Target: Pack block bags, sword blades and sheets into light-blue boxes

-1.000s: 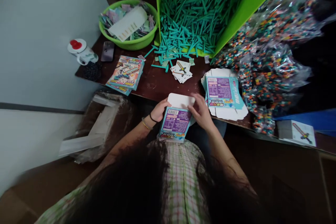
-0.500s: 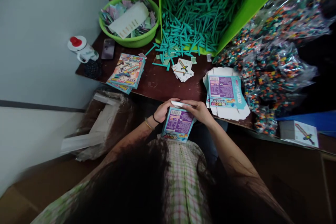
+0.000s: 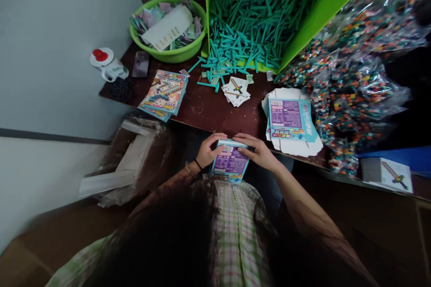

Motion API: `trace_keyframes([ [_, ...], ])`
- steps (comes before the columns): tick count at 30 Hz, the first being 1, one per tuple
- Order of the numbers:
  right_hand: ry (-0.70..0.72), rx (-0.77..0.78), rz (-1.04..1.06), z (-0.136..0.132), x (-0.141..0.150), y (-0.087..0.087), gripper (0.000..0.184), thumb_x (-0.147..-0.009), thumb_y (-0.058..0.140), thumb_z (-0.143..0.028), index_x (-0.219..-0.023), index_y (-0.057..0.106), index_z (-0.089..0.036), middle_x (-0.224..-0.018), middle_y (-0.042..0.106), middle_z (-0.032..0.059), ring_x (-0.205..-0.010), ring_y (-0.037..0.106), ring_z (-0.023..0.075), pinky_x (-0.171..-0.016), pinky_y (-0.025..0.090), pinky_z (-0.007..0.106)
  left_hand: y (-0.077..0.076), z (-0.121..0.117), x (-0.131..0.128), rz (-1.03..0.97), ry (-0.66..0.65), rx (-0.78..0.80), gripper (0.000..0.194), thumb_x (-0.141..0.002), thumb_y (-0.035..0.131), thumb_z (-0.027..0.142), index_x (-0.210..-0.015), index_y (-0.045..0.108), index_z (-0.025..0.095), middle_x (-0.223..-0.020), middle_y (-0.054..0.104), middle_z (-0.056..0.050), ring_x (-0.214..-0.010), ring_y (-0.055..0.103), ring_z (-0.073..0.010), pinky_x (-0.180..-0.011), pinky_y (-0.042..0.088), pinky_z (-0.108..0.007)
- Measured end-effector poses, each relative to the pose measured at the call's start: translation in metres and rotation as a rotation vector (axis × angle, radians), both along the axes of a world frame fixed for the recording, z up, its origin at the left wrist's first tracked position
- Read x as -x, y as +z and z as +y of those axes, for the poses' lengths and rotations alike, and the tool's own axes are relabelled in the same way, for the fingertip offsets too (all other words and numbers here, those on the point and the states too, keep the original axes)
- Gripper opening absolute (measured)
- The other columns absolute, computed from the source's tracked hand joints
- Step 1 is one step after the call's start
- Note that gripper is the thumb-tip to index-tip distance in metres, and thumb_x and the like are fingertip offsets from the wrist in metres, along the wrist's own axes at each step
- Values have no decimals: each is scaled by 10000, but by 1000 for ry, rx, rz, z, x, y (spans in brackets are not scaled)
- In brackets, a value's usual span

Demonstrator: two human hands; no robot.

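Observation:
A small purple and light-blue printed cardboard box (image 3: 230, 164) stands against my body, below the table's front edge. Its top end, a pale strip, faces the table. My left hand (image 3: 209, 150) grips the upper left corner, thumb on the printed face and fingers along the top. On the upper right, my right hand (image 3: 257, 152) holds it the same way. Beyond my hands lie a few white cards (image 3: 236, 91) with a sword picture. To the right is a stack of flattened boxes (image 3: 286, 114) with the same print.
On the left are a pile of printed boxes (image 3: 167, 92), a phone (image 3: 140, 64), a mug (image 3: 114, 69) and a green basin (image 3: 175, 56) of small packets. A green bin (image 3: 299, 49) spills teal hammer-shaped pieces (image 3: 232, 47). Bags of coloured beads (image 3: 357, 85) and a card stack (image 3: 387, 175) sit right.
The box's raised white top flap has gone down, leaving a pale strip at the top. Both thumbs now press on the printed face. My hands have shifted slightly toward my body.

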State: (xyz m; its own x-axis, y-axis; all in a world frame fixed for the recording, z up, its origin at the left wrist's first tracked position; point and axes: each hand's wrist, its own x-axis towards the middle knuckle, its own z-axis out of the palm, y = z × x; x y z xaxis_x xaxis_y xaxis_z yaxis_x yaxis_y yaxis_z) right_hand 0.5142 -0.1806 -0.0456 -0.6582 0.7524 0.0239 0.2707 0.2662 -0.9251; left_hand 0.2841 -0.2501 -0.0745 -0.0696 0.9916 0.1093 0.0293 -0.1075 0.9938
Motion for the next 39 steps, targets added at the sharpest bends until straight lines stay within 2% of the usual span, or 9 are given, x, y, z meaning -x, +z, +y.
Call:
trace_keyframes([
  [9,-506,60,184,-44,9,-38,330,-849,778,-536,-1037,774,-265,-1278,728,93,-1236,662,284,-1084,524,504,-3,-11,4,125,94,-47,268,-935,620,433,-1020,765,225,-1159,756,-103,-1107,692,-242,-1020,519,-438],
  [13,-514,125,187,-44,9,-40,286,-848,775,-528,-872,772,-243,-1141,770,91,-1102,717,289,-1043,538,519,-4,-13,-3,77,58,-22,315,-950,608,494,-907,763,223,-1127,761,-111,-1063,705,-246,-996,525,-448],
  [16,-538,125,205,-48,14,-40,391,-835,781,-554,-1090,762,-258,-1320,711,104,-1268,648,299,-1118,493,517,4,-8,-4,27,103,-13,330,-935,629,525,-888,749,221,-1078,763,-103,-1037,705,-249,-979,530,-447],
  [19,-437,208,240,-57,21,-29,687,-804,796,-602,-1382,625,-272,-1468,620,103,-1336,606,296,-1113,512,484,23,6,9,-49,361,-79,333,-949,619,535,-894,714,221,-1074,755,-82,-1059,695,-243,-997,524,-433],
  [21,-275,240,208,-60,24,-12,652,-826,784,-582,-1371,636,-256,-1338,703,87,-1180,696,289,-1025,576,458,39,20,26,-98,524,-165,329,-951,626,541,-912,694,222,-1115,741,-72,-1108,682,-242,-1038,510,-428],
  [26,-374,-381,13,-38,36,26,462,-939,672,-305,-1399,642,-295,-1363,691,75,-1268,639,301,-1114,509,504,68,48,67,-118,619,-401,303,-974,615,515,-1070,684,236,-1261,675,-68,-1183,658,-224,-1039,518,-386],
  [30,-239,-630,-259,-17,60,0,420,-975,602,-228,-1388,660,-274,-1441,639,115,-1381,548,325,-1114,479,554,62,43,68,176,738,-514,278,-1015,556,440,-1168,674,239,-1287,655,-81,-1223,634,-218,-1048,514,-391],
  [35,-242,-593,-178,45,70,-33,331,-1051,500,-333,-1281,709,-220,-1315,700,133,-1255,623,273,-1067,518,468,24,27,31,747,334,-294,317,-1012,544,423,-1175,707,206,-1296,691,-131,-1273,617,-278,-1126,476,-486],
  [39,-373,-602,-416,133,71,-29,390,-1022,490,-269,-1360,657,-172,-1435,624,166,-1325,547,320,-1111,456,497,4,28,-11,1179,-51,-121,869,-738,849,592,-1454,586,174,-1577,498,-202,-1489,408,-456,-1217,330,-651],
])
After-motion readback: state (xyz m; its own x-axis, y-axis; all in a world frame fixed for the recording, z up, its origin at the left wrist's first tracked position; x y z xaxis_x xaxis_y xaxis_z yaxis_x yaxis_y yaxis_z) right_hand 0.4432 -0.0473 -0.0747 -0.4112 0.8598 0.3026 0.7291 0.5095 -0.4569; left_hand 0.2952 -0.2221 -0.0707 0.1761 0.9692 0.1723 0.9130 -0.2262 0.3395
